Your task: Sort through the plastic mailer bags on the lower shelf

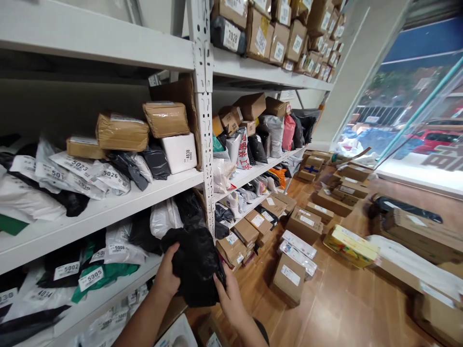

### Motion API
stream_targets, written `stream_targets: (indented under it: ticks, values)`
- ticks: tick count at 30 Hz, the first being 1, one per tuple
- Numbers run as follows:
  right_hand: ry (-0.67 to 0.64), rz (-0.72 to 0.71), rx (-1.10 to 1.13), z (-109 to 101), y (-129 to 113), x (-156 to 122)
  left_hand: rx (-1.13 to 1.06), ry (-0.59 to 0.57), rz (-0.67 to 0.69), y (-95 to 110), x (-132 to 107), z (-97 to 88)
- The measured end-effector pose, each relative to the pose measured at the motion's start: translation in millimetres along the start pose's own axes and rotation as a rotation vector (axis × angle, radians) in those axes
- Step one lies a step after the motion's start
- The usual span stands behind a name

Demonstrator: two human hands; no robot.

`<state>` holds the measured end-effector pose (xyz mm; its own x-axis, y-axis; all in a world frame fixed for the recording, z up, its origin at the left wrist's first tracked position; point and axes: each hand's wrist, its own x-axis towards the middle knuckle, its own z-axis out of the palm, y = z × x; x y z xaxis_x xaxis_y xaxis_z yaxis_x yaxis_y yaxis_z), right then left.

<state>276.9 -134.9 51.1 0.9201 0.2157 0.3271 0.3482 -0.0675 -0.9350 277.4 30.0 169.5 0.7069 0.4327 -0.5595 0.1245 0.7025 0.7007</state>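
Note:
Between both hands I hold a black plastic mailer parcel (198, 267), a little in front of the lower shelf. My left hand (169, 270) grips its left side, thumb on top and fingers partly hidden beneath. On the right edge, my right hand (227, 291) is closed with its thumb over the plastic. The side facing me shows no label. Just behind it on the shelf are a white plastic parcel (165, 218) and another black bag (190, 207).
White metal shelves (159, 187) carry numbered mailers and cardboard boxes (122, 131). A perforated upright (206, 120) stands close ahead. Cardboard boxes (289, 277) and a yellow box (350, 246) lie on the wooden floor (336, 301) to the right, near a window (415, 111).

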Motion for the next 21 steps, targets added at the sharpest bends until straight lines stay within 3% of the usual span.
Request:
stream_targets:
  ticks: [3,6,9,12,16,21]
  values:
    - [0.049,0.095,0.138,14.5,18.8,-4.3,-0.044,-0.079,-0.088,-12.1,-0.6,14.1]
    - [0.074,0.183,0.297,30.9,32.3,-6.7,-0.005,-0.170,-0.127,-30.4,9.3,15.8]
    - [0.161,0.278,0.383,40.4,38.9,-6.6,0.118,-0.191,0.017,-51.1,26.7,10.4]
    - [0.208,0.252,0.456,37.3,39.8,-4.2,0.186,-0.293,0.155,-61.4,40.3,6.5]
    - [0.258,0.245,0.451,25.4,37.2,2.4,0.383,-0.480,0.274,-57.1,44.7,11.3]
    - [0.312,0.282,0.282,11.2,33.2,14.6,0.599,-0.482,0.455,-44.6,47.3,20.1]
